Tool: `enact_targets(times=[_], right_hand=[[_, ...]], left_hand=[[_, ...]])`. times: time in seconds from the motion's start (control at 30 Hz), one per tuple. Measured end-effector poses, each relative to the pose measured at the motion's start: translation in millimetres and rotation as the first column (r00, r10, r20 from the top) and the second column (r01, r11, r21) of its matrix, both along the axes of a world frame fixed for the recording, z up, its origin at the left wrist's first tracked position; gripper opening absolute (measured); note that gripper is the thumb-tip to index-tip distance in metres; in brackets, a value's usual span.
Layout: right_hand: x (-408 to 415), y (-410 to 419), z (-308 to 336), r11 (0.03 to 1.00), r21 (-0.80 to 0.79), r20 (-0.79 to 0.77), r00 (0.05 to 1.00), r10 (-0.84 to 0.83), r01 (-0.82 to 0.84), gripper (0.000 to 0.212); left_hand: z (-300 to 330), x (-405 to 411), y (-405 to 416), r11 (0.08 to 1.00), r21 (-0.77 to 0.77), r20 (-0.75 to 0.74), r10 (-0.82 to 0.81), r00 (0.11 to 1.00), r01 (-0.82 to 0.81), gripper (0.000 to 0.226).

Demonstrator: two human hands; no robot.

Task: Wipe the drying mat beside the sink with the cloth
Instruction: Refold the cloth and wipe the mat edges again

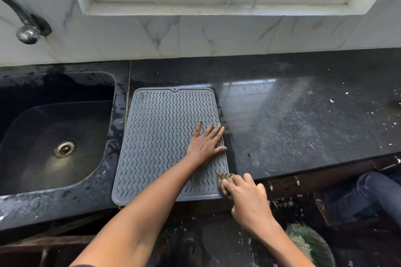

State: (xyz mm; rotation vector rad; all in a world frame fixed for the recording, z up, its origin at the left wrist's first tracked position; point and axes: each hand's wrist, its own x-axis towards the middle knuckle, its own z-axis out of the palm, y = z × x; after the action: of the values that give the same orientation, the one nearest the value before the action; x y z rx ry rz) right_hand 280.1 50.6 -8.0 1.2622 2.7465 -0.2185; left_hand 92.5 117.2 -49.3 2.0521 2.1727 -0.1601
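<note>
1. On the counter [293,115], just right of the sink [54,128], the mat [165,128] lies flat with its near edge at the counter's front edge and its left edge close along the sink rim.
2. Left hand [206,143]: fingers straight and spread, palm pressed flat on the mat near its right edge, about halfway along. It holds nothing; it pins the mat down.
3. Right hand [243,193]: fingers curled round the cloth [225,180], which is bunched into a small wad at the mat's near right corner. Cloth touches the mat there.
4. Handling, judged: the mat looks like thin ribbed rubber or silicone, so light, floppy, and likely to slide or ruck on the wet polished counter if rubbed with no hand on it. The flat left palm is a sound hold; no need to grasp an edge.
5. The cloth is soft and small. A balled grip suits pressing into the wavy ribs, where water and grit would sit.
6. Most of the cloth is hidden under the fingers, so whether it is wet cannot be told.
7. The counter right of the mat carries pale specks and smears.
</note>
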Motion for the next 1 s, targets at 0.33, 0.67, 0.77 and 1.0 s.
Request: enact_targets(times=[0.33,0.67,0.77,1.0], right_hand=[[-14.0,-26.7,-0.9,0.987,0.085,-0.091,0.985,0.146,-0.138,0.075],[-44.3,-27.5,12.5,0.931,0.121,-0.242,0.900,0.363,-0.343,0.044],[-81.9,-39.6,12.8,0.837,0.083,-0.196,0.815,0.546,-0.541,0.044],[-83.3,-16.5,-1.7,0.669,0.084,-0.037,0.668,0.743,-0.739,0.048]], left_hand=[[-13.7,-9.5,-43.2,0.971,0.011,0.132,-0.238,0.962,0.239,0.076],[-14.3,-36.7,-67.4,0.995,0.088,0.189,-0.052,0.981,0.036,0.064],[-20.9,-77.1,-114.5,0.980,0.095,0.174,0.156,0.972,-0.174,0.066],[-25.2,-107.9,-155.7,0.958,0.132,0.206,0.224,0.953,-0.254,0.062]])
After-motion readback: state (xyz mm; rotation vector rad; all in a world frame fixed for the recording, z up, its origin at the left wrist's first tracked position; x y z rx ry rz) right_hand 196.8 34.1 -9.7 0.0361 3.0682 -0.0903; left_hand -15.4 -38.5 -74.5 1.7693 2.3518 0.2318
